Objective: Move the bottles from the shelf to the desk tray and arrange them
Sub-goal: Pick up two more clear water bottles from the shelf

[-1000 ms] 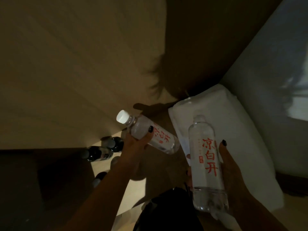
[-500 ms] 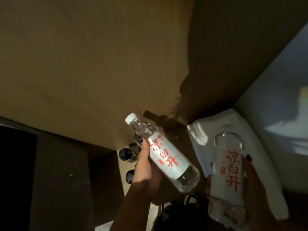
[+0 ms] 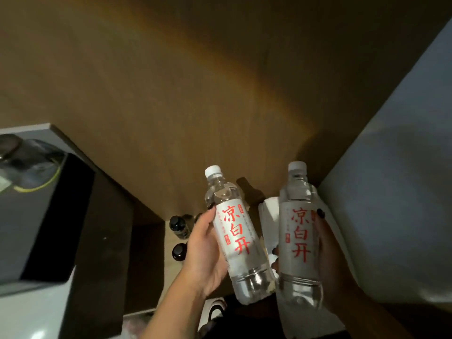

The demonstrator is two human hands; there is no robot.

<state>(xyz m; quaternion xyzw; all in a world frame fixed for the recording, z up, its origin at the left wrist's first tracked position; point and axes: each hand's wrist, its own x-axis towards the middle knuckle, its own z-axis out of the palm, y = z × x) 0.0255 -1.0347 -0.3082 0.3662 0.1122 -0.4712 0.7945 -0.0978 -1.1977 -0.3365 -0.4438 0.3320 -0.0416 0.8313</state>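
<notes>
— What does each grip have hold of?
— The left hand (image 3: 204, 250) is wrapped around a clear water bottle (image 3: 233, 237) with a white label and red characters, thumb along the label's left edge. The right hand (image 3: 329, 250) is closed round a second water bottle (image 3: 298, 238) of the same kind, dark-nailed thumb on the label's right edge.
— How do they sit?
— Both in the air at lower centre of the frame, white caps up; the left one leans slightly left, and the bases nearly meet.
— And around them?
— Just left of the left hand, below it, stand small dark-capped bottles (image 3: 177, 226) on a pale shelf (image 3: 167, 263). A brown wood panel (image 3: 171, 94) fills the top, and a dark box (image 3: 36, 216) sits at far left.
</notes>
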